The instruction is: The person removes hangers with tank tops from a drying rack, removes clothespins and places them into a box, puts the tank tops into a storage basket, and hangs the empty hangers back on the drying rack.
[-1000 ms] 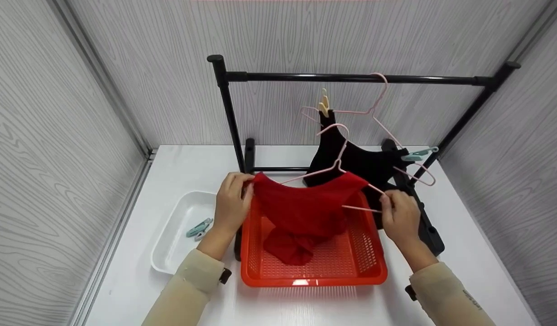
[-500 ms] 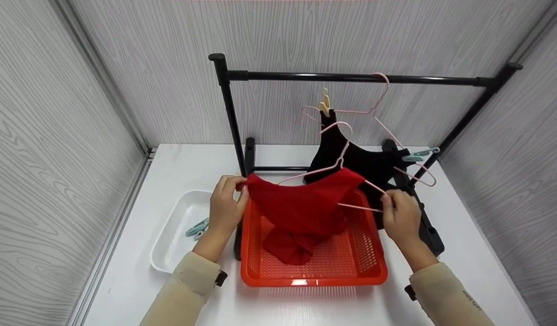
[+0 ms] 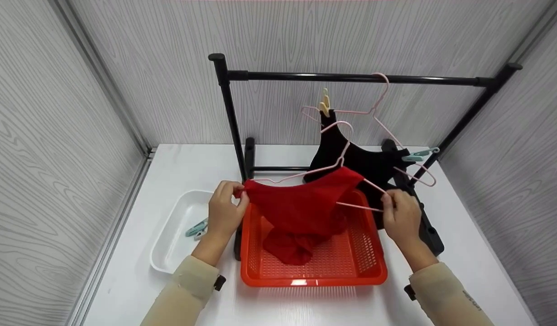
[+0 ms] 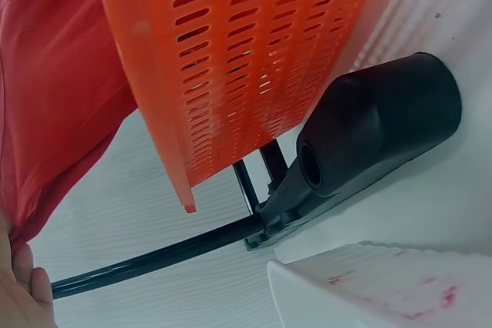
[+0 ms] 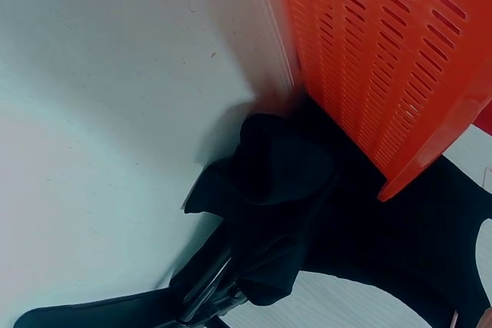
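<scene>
A red garment (image 3: 296,203) hangs from a pink hanger (image 3: 317,170), its lower part lying in the orange basket (image 3: 314,281). My left hand (image 3: 225,208) pinches the garment's left shoulder; in the left wrist view the fingertips (image 4: 23,266) press on the red cloth. On the other side, my right hand (image 3: 401,215) grips the right end of the pink hanger, whose bare arm sticks out of the cloth. In the right wrist view that hand is almost wholly out of frame. The hanger's hook points up, below the rack's bar.
A black clothes rack (image 3: 305,77) stands behind the basket. From its bar hangs a black garment (image 3: 369,163) on another pink hanger, with a yellow clothespin (image 3: 324,103) and a teal clothespin (image 3: 421,155). At left, a white tray (image 3: 163,246) holds clothespins (image 3: 197,228).
My left hand has moved left and slightly down, drawing the red garment's shoulder outward. More of the hanger's left arm shows above the neckline. The right hand stays almost still.
</scene>
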`<state>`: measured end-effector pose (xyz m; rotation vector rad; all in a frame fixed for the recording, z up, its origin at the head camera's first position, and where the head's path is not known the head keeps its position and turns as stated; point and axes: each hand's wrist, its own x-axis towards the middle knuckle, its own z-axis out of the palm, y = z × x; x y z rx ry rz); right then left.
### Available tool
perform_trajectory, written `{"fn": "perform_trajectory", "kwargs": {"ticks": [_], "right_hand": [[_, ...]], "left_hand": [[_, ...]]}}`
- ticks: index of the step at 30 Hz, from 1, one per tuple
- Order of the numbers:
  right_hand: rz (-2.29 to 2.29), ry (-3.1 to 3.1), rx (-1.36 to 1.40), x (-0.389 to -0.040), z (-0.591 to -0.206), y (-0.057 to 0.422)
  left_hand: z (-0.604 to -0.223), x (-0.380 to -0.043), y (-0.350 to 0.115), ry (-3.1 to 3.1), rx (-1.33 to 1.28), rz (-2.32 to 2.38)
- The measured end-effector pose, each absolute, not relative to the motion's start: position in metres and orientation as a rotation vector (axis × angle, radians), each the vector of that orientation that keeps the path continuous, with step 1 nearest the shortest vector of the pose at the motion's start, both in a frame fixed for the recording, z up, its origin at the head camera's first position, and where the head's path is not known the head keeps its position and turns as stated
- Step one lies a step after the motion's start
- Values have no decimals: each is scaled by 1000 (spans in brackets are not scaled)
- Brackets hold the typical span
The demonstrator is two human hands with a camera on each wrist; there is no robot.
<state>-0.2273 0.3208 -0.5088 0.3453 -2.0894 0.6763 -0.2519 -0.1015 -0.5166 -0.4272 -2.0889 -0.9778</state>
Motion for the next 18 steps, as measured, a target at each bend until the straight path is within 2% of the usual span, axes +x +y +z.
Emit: {"fn": "perform_trajectory", "kwargs": {"ticks": [18], "right_hand": [[690,-2089,327,-225,-507,318]], "left_hand": [[-531,-242,-96,-2212,-460,-1001]]}}
